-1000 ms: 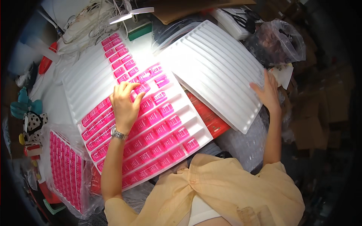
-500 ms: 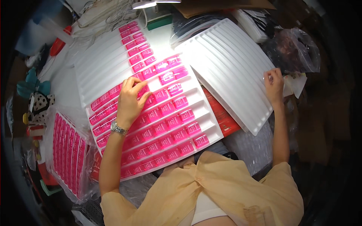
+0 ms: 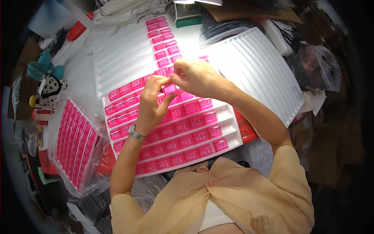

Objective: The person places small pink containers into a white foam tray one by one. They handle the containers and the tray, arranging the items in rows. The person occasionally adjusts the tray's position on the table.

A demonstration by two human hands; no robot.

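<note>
A white ribbed tray (image 3: 238, 134) lies in front of me, its rows filled with small pink clear-looking cases (image 3: 177, 113). Over the middle of it, my left hand (image 3: 154, 99), with a metal watch at the wrist, pinches one pink case (image 3: 170, 89) between thumb and fingers. My right hand (image 3: 196, 78) reaches across from the right, its fingertips pressed together right by the held case. What those fingertips hold, if anything, is too small or hidden to make out.
Behind lies another white tray (image 3: 117, 58) with pink cases along its right side. An upturned-looking ribbed white tray (image 3: 265, 66) rests at the right. A plastic-wrapped tray of pink pieces (image 3: 76, 140) leans at the left. Overhead is a bright lamp (image 3: 198, 2); a clear bag (image 3: 315, 68) sits far right.
My right hand has come from the right tray's edge over to my left hand. The left hand now holds a pink case up from the rows. The whole view has shifted slightly.
</note>
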